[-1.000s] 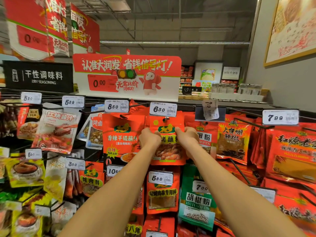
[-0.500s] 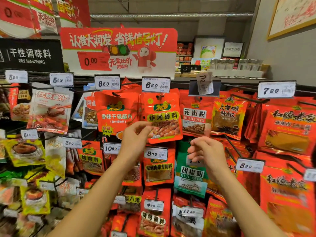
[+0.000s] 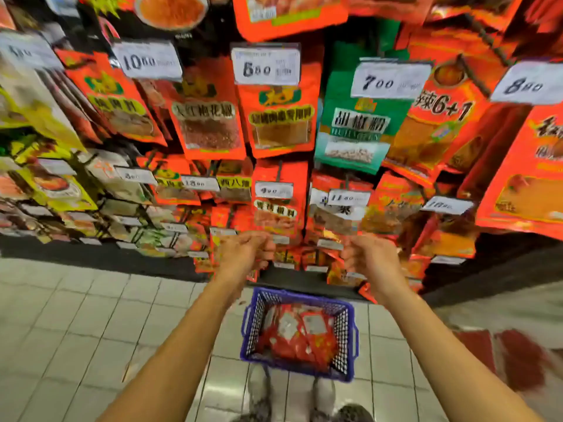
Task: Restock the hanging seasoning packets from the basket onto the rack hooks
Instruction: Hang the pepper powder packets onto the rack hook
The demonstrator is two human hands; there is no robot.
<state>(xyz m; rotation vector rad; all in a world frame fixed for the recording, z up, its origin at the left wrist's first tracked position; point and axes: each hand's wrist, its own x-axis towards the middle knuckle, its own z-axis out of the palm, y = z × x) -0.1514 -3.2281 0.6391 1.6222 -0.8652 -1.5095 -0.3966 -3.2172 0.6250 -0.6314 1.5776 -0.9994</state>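
Two bare hands hang out in front of the rack's lower rows, both empty. Left hand has fingers loosely curled, gripping nothing; right hand same, fingers bent in loosely, nothing held, tho motion blur softens both. They sit well apart, either side of the basket below.

Basket is blue plastic w/ mesh walls, sitting on the tiled floor just in front of the rack base, between the forearms. Inside: a heap of red seasoning packets, lying flat and overlapping, white labels facing up on a couple. Fills the bottom, doesn't reach the rim. Exact count – can't tell.

Rack above is packed: orange-red packets on hooks in rows, white price tags in front. One tag reads 6.80, w/ an orange packet hanging beneath it. Next over, a green packet under a 7.00 tag. Yellow packets fill the far left side. Two shoes show at the bottom edge, near the basket.
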